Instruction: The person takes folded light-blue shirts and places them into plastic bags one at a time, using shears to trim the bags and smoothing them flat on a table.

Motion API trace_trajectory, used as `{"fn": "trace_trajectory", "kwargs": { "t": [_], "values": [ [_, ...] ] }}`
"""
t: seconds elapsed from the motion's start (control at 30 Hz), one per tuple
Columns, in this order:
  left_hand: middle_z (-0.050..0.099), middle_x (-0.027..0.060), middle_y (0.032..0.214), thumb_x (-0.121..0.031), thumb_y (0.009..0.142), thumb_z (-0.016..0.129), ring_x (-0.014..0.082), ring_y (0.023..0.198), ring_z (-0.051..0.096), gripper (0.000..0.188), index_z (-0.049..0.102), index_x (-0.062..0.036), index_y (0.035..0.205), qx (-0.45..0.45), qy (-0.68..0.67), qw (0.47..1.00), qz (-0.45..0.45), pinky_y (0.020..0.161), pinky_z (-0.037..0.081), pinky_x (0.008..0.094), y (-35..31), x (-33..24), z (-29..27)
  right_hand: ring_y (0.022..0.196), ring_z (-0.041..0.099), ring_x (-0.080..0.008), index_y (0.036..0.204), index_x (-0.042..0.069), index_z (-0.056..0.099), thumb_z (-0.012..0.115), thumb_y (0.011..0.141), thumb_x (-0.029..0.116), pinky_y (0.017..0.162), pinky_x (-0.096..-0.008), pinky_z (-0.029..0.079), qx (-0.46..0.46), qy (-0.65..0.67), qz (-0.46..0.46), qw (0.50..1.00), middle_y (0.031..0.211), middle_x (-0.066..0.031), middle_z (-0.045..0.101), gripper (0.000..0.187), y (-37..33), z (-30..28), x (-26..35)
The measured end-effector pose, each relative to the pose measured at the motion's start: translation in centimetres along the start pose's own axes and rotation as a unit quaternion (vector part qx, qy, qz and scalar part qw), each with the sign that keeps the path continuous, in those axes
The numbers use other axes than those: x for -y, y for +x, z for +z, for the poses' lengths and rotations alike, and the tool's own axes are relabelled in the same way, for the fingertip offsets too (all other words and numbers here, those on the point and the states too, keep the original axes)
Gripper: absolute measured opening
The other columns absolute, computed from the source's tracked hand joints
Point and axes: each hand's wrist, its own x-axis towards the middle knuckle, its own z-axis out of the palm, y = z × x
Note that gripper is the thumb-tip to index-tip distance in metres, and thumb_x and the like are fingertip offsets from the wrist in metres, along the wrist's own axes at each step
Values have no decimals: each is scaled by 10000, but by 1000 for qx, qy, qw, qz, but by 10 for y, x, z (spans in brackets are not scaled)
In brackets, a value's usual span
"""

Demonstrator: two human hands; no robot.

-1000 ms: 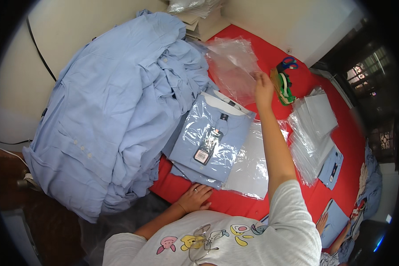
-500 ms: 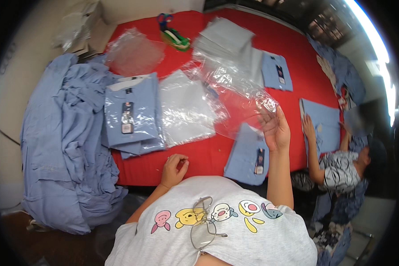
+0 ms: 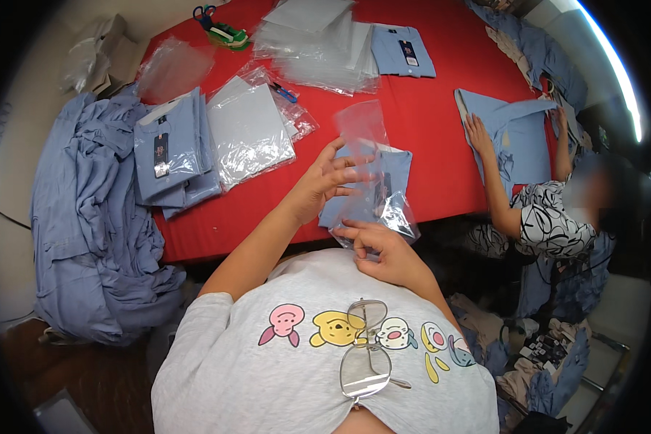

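A clear plastic bag stands upright in front of me, over a folded blue shirt with a dark tag at the table's near edge. My left hand is at the bag's left side, its fingers spread, slightly blurred and overlapping the film. At the bag's near end, my right hand has its fingers bent and seems to pinch the plastic. The shirt shows through the film; whether any of it is inside the bag I cannot tell.
Bagged blue shirts lie left on the red table, beside clear bags and a heap of blue garments. Farther back are more bags, a green tape dispenser and another folded shirt. A co-worker handles blue cloth at right.
My right hand has drawn a clear bag from the far bags back toward me, over the near shirt. My left hand has risen from the table edge to the bag, its fingers now spread.
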Motion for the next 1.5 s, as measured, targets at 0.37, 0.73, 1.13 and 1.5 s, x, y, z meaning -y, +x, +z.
{"fn": "trace_trajectory", "kwargs": {
  "t": [0.37,0.73,1.13,1.5],
  "values": [
    [701,204,1372,-163,1060,683,290,1212,729,729,327,-74,1690,-182,34,982,-48,1033,575,410,11,136,21,1553,461,-339,957,43,617,798,903,89,1224,-442,388,93,182,41,978,1541,-202,626,194,-38,-2,-78],
    [791,89,1073,-250,1044,720,197,1042,761,608,522,-54,1585,-72,49,993,-82,1002,585,401,-31,96,39,1230,645,-194,1193,38,756,840,898,131,1105,-370,475,-21,-14,35,999,1217,-84,757,320,19,-124,-74],
    [785,156,1245,-277,1091,667,265,1095,786,472,631,8,1466,-161,13,983,-84,920,618,373,-29,82,13,1023,724,-216,1158,42,776,824,924,194,894,-349,541,-315,-86,-42,944,1100,-91,772,283,36,-58,-107],
    [785,196,1238,-165,1129,531,296,1134,776,449,564,-12,1550,-34,13,993,-114,972,587,369,-35,55,-4,981,713,-251,1071,64,817,798,915,123,936,-403,500,-261,-184,-162,934,1015,-56,790,168,59,-17,-71]
  ]
}}
